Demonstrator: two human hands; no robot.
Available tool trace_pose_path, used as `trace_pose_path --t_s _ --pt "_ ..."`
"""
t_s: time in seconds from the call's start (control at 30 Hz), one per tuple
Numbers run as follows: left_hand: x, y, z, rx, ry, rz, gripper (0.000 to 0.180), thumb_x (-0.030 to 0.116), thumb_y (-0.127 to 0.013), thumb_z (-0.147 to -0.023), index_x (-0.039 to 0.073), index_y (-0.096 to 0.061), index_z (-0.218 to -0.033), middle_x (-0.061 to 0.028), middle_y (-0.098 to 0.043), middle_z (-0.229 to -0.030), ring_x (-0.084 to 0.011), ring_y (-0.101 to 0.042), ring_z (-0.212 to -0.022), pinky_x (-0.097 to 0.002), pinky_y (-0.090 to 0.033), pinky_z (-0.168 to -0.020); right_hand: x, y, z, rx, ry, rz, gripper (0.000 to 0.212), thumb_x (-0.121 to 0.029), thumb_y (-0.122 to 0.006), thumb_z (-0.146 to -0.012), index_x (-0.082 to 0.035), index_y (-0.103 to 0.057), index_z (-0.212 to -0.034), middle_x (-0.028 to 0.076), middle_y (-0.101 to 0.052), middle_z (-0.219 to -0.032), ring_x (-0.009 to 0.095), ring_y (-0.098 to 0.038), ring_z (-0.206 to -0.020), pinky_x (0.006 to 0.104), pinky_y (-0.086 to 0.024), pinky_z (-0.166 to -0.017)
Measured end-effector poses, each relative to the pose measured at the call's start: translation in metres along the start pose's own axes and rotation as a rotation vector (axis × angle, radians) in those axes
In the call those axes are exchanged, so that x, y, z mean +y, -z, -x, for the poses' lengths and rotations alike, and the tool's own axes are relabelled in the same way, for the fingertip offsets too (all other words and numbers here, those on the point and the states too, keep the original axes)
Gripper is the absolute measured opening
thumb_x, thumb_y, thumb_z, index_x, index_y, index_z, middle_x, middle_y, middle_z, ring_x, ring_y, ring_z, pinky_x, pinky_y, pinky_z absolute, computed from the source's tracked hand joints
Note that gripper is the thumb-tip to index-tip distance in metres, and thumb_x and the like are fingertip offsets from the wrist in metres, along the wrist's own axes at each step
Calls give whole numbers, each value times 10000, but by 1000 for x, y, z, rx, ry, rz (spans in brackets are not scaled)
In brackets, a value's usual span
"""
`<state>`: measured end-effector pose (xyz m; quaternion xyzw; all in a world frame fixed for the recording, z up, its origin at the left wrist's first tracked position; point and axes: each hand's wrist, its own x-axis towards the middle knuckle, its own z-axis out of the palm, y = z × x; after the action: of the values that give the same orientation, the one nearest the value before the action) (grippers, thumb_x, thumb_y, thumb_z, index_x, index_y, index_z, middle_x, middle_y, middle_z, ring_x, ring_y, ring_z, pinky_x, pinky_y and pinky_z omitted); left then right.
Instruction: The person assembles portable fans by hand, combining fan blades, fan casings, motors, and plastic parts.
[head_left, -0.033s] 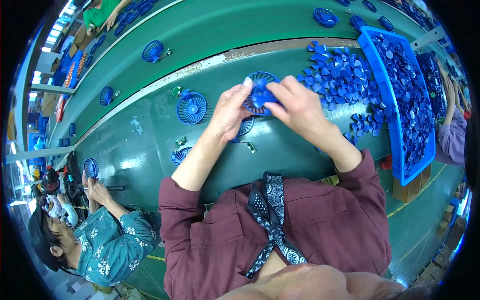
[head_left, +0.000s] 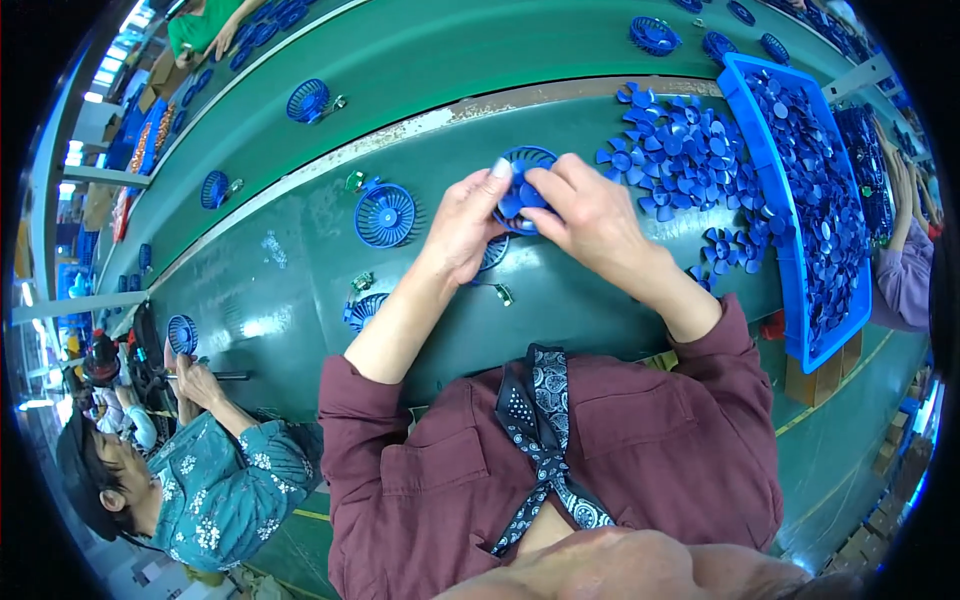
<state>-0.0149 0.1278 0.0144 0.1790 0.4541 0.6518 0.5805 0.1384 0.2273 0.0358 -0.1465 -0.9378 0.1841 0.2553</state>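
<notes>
Between my hands, above the green work surface, is a round blue slotted fan guard [head_left: 532, 155]. My left hand [head_left: 462, 222] grips its left rim, thumb on top. A blue fan blade [head_left: 516, 198] lies across the guard's open face, pinched by the fingers of my right hand [head_left: 592, 208]; whether it is seated on the guard's centre is hidden. Below my left hand another fan guard [head_left: 494, 252] shows in part, a small green circuit board [head_left: 504, 294] beside it. Left of my forearm are a whole fan guard [head_left: 385, 216] and a partly covered one [head_left: 366, 310].
Many loose fan blades [head_left: 680, 150] are heaped at right, against a blue tray [head_left: 792, 240] full of more. Beyond a raised ledge [head_left: 400, 126], a green belt [head_left: 420, 70] bears spaced fan guards. A co-worker [head_left: 200, 470] at left holds a guard; other people's arms show at the edges.
The fan blade in my right fingers has turned and shifted slightly left against the guard. My right hand has moved a little left. Guards on the belt have shifted slightly right.
</notes>
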Motion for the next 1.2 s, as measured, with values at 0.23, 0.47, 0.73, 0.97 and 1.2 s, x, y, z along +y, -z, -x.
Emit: trace_pose_path --t_s 0.23,0.47,0.73,0.97,1.2 --pt "-10 -1 5 134 -211 -219 266 148 -657 -912 -17 -582 -1106 -27 -636 -962 -73 -582 -837 -234 -496 -716 -4 -18 -8 31 27 -21 375 -128 -742 -748 -60 -570 -1074 114 -524 -910 296 -605 -832 401 -514 -629" --pt "-5 17 8 140 -347 -543 278 135 -679 -871 -45 -585 -1062 -62 -667 -873 -94 -591 -784 -259 -503 -708 19 -12 -15 176 72 -134 480 -178 -774 -746 -5 -581 -1151 135 -598 -978 264 -592 -860 350 -499 -690" --pt "3 25 -10 93 -349 -770 266 154 -690 -837 -50 -620 -991 -110 -667 -805 -119 -596 -749 -302 -497 -678 49 -31 -31 -321 -283 -601 335 -241 -741 -825 13 -610 -1001 46 -602 -793 106 -504 -709 292 -441 -624" --pt "41 55 -96 237 -270 -896 411 274 -675 -878 -69 -596 -1090 -116 -674 -857 -163 -622 -740 -317 -507 -677 95 -55 -91 -284 -663 -914 272 -278 -758 -811 -44 -682 -925 -6 -635 -788 60 -535 -657 220 -421 -553" --pt "127 199 -157 1115 -777 -1510 449 318 -683 -825 -59 -617 -1060 -221 -656 -945 -363 -604 -972 -450 -482 -843 207 -1 -79 -55 -394 429 354 -226 -692 -776 10 -639 -1035 254 -664 -911 408 -649 -873 489 -520 -766"
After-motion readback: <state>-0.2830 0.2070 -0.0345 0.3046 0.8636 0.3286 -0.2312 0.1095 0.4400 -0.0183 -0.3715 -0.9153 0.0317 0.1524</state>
